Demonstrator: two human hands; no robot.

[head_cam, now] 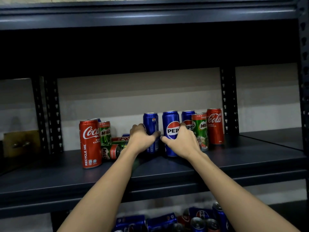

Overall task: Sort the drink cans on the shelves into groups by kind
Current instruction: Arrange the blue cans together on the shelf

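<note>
Lower-shelf cans (168, 221) cut off; left grip (142, 139), right grip (181, 142) each clasp half-hidden Pepsi can (151, 122).

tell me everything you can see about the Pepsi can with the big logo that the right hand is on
The Pepsi can is a tall, slim, glossy blue metal can with a round red, white and blue logo facing the camera. It stands upright on the dark shelf, beside another blue can. The right hand grips its lower half, partly covering the logo.
</note>
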